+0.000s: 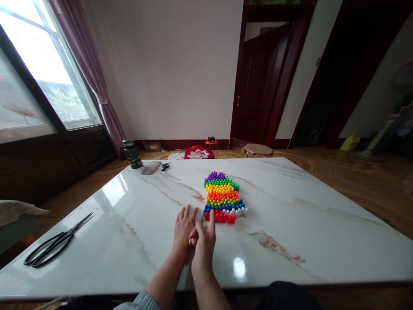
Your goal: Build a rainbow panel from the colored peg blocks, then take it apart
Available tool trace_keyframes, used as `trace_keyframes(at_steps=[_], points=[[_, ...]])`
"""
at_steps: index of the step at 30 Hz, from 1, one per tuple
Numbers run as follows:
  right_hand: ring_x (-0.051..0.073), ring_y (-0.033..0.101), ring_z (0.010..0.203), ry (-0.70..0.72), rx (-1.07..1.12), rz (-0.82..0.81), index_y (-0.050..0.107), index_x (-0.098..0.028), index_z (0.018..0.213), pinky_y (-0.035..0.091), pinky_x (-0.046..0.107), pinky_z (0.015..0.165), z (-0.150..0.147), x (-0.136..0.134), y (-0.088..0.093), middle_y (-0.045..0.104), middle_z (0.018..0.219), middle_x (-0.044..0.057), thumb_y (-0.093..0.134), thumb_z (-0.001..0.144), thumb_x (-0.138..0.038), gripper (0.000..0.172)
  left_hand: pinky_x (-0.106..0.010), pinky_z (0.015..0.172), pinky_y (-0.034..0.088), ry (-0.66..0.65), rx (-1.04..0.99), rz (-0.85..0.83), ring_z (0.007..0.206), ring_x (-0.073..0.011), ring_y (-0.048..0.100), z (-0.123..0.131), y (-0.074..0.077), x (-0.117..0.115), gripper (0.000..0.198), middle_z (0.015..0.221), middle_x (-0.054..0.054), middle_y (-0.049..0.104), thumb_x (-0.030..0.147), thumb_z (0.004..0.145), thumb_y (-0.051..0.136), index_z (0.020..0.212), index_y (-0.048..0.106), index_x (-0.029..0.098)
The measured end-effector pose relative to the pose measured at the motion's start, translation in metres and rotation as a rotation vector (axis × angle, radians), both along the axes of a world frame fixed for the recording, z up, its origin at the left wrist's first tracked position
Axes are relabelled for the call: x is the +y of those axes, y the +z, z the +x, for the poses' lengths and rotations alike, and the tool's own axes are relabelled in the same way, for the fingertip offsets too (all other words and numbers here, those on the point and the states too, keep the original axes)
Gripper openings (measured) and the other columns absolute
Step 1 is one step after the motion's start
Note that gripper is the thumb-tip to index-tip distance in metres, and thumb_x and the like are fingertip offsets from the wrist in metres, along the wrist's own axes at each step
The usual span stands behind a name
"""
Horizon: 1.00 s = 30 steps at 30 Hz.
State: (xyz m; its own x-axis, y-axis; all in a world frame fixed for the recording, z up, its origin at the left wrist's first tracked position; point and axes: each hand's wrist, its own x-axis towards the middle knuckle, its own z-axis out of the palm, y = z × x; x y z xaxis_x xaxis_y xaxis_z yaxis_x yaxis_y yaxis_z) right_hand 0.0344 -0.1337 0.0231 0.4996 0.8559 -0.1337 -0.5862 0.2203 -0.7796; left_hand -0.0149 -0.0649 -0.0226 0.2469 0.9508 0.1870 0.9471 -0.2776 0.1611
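Observation:
Rows of small glossy beads lie on the white marbled table, purple at the far end, then green, yellow, orange (pixel 222 196), olive, blue and white, with red (pixel 221 216) nearest me. My left hand (pixel 184 227) rests on the tabletop left of the beads, palm down with its fingers apart, holding nothing. Beside it and touching it is my right hand (pixel 204 241), turned on its side. Its index finger points at the left end of the red row, while the other fingers are curled; nothing shows in it.
Black long-handled scissors (pixel 61 243) lie on the table (pixel 109 258) at the left. Near the far left corner stand a camouflage flask (pixel 132 154), a blurred item (pixel 151 167) and a small dark tool (pixel 165 166). A round stool (pixel 257 150) is beyond the table.

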Motion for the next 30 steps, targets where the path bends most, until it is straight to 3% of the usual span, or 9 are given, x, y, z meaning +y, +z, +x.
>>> trace_keyframes(at_steps=[5, 11, 18, 25, 30], points=[[0.006, 0.034, 0.042, -0.149, 0.037, 0.042, 0.010, -0.019, 0.152, 0.031, 0.017, 0.046, 0.037, 0.007, 0.012, 0.042, 0.047, -0.014, 0.060, 0.075, -0.026, 0.092, -0.043, 0.113, 0.026, 0.023, -0.070, 0.071, 0.140, -0.0277, 0.031, 0.004, -0.004, -0.003, 0.050, 0.148, -0.012, 0.041, 0.040, 0.090, 0.045, 0.137, 0.049, 0.023], [0.005, 0.029, 0.040, -0.180, 0.028, 0.001, 0.029, -0.018, 0.146, 0.030, 0.016, 0.044, 0.064, 0.017, 0.001, 0.041, 0.046, -0.014, 0.061, 0.071, -0.026, 0.082, -0.045, 0.112, 0.027, 0.024, -0.109, 0.115, 0.138, -0.0286, 0.034, 0.006, -0.010, -0.001, 0.048, 0.146, -0.011, 0.044, 0.038, 0.089, 0.047, 0.135, 0.052, 0.024], [0.006, 0.033, 0.040, 0.016, -0.021, 0.038, 0.017, -0.021, 0.151, 0.029, 0.018, 0.043, 0.050, 0.012, 0.016, 0.041, 0.045, -0.014, 0.062, 0.070, -0.027, 0.092, -0.043, 0.112, 0.028, 0.030, -0.098, 0.104, 0.138, -0.0290, 0.034, 0.005, -0.008, -0.001, 0.048, 0.146, -0.012, 0.044, 0.040, 0.089, 0.047, 0.134, 0.053, 0.023], [0.006, 0.031, 0.040, 0.147, 0.015, -0.040, 0.015, -0.015, 0.151, 0.028, 0.017, 0.042, 0.048, 0.015, 0.002, 0.042, 0.043, -0.014, 0.061, 0.067, -0.028, 0.096, -0.043, 0.113, 0.026, 0.034, -0.096, 0.059, 0.140, -0.0289, 0.032, 0.005, -0.003, -0.003, 0.050, 0.148, -0.012, 0.041, 0.041, 0.089, 0.045, 0.136, 0.051, 0.023], [0.006, 0.030, 0.040, 0.211, -0.018, -0.007, 0.017, -0.015, 0.150, 0.027, 0.017, 0.042, 0.040, 0.011, 0.011, 0.043, 0.042, -0.013, 0.061, 0.068, -0.028, 0.094, -0.043, 0.113, 0.026, 0.003, -0.061, 0.008, 0.140, -0.0296, 0.030, 0.002, 0.005, -0.006, 0.053, 0.150, -0.013, 0.038, 0.039, 0.089, 0.045, 0.138, 0.048, 0.021]])
